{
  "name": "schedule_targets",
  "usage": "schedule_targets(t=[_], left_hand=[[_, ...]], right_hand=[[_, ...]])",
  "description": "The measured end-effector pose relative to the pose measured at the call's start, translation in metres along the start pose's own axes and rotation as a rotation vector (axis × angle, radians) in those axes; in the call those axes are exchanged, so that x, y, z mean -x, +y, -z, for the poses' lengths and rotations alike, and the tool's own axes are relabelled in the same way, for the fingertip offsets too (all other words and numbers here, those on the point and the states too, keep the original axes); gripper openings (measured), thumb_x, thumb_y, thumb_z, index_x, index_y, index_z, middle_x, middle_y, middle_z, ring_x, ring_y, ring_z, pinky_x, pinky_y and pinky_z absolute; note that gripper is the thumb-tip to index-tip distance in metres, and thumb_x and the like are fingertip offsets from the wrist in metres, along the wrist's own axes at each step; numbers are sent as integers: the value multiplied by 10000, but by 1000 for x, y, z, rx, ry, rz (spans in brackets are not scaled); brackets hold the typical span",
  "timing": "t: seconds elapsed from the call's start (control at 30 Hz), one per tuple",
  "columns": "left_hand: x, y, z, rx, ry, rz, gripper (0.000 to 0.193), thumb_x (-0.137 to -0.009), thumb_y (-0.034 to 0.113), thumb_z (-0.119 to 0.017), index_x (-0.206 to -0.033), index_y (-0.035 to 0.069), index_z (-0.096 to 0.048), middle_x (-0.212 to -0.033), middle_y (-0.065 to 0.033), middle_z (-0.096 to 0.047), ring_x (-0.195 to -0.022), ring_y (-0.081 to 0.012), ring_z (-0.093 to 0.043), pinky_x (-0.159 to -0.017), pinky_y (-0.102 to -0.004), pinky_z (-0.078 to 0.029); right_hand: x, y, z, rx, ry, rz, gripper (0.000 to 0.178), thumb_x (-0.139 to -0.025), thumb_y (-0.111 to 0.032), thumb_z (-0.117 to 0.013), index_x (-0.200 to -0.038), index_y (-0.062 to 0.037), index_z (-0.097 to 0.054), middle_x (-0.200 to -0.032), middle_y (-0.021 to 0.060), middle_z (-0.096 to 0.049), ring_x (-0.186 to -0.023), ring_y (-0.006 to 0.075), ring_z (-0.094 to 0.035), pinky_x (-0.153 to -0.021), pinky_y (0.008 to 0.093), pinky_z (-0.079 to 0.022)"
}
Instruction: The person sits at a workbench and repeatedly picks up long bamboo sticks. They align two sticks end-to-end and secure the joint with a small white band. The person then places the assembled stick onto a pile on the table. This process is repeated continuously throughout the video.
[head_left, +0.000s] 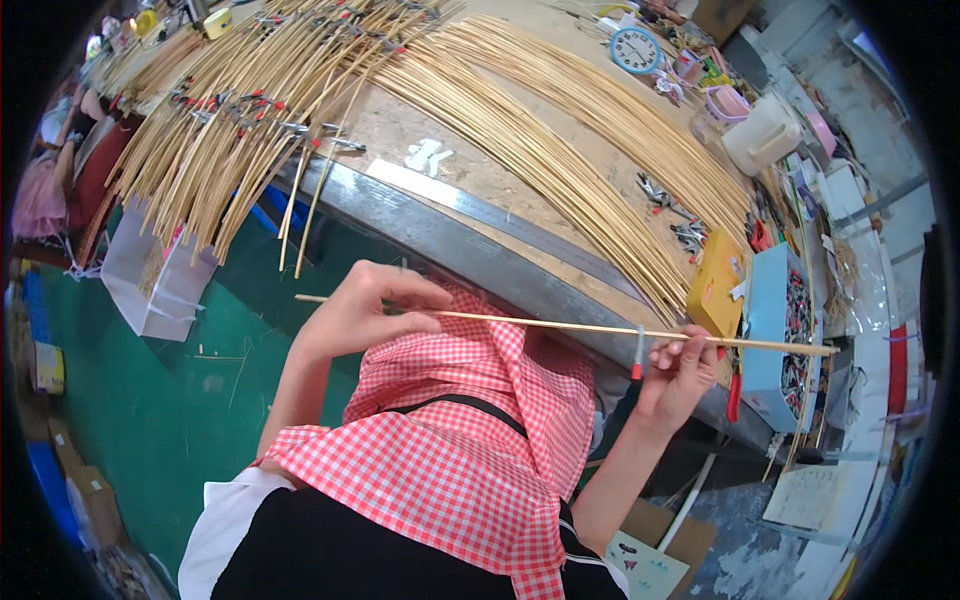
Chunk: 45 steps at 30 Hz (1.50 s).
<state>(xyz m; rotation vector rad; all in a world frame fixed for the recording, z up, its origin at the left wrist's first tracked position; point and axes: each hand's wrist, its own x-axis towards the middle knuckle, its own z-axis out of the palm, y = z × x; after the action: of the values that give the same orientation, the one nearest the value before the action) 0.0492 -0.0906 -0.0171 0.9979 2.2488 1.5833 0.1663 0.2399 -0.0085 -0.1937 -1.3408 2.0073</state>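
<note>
A long thin bamboo stick (580, 326) lies crosswise in front of my apron, with its right part looking thicker, perhaps two strips together. My left hand (360, 310) has its fingers and thumb curled round the stick's left part, and the tip pokes out beyond the wrist. Toward the other end, my right hand (682, 378) grips the stick between thumb and fingers, palm turned up. Just left of those fingers a small metal clip with a red tip (638, 352) sits at the stick, hanging downward. Whether the clip is clamped on is too small to tell.
Bundles of bamboo sticks (540, 150) cover the workbench; many with clips (230, 120) overhang its left edge. A metal ruler (480, 212) lies near the front edge. At right stand a yellow box (715, 283) and a light blue bin (770, 330) of clips. A white container (160, 270) is at left.
</note>
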Motion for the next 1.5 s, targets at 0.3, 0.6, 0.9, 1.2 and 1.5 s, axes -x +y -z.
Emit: schedule_targets(t=[0.3, 0.6, 0.9, 1.2, 1.5], left_hand=[[15, -10, 40, 49, 300, 121, 176, -888, 67, -596, -1003, -29, -688, -928, -116, -703, -882, -175, -667, -784, -280, -522], [-6, 17, 7, -25, 231, -29, 174, -833, 50, -634, -984, -8, -697, -894, -109, -711, -850, -191, -678, -750, -292, -517], [-61, 74, -68, -114, 122, -494, 282, -725, 48, -740, -1001, 14, -694, -886, -129, -687, -797, -244, -680, -674, -305, -547], [-58, 65, -71, -162, 175, -507, 175, -726, 23, -732, -899, 13, -710, -804, -113, -678, -678, -233, -672, -581, -292, -536], [-46, 57, -69, -126, -7, -430, 168, -747, 29, -726, -913, 12, -708, -767, -99, -657, -645, -215, -656, -564, -295, -529]], right_hand=[[-12, -13, 35, -8, 38, 73, 191, -945, -210, -580, -985, -23, -591, -704, 7, -529, -572, 80, -446, -541, 212, -399], [9, 10, -17, -48, -35, -31, 133, -918, -135, -616, -909, -3, -634, -691, 72, -597, -541, 140, -535, -511, 278, -475], [51, 44, -80, 258, -209, 42, 74, -859, 24, -622, -908, 51, -670, -745, 71, -657, -654, 124, -604, -604, 254, -493], [39, 22, -68, 516, -454, 27, 118, -814, 88, -618, -913, 55, -673, -778, 62, -664, -650, 103, -595, -585, 231, -486], [22, -29, -50, 264, -278, 40, 89, -830, 89, -613, -898, 116, -663, -701, 149, -639, -524, 151, -585, -470, 236, -478]])
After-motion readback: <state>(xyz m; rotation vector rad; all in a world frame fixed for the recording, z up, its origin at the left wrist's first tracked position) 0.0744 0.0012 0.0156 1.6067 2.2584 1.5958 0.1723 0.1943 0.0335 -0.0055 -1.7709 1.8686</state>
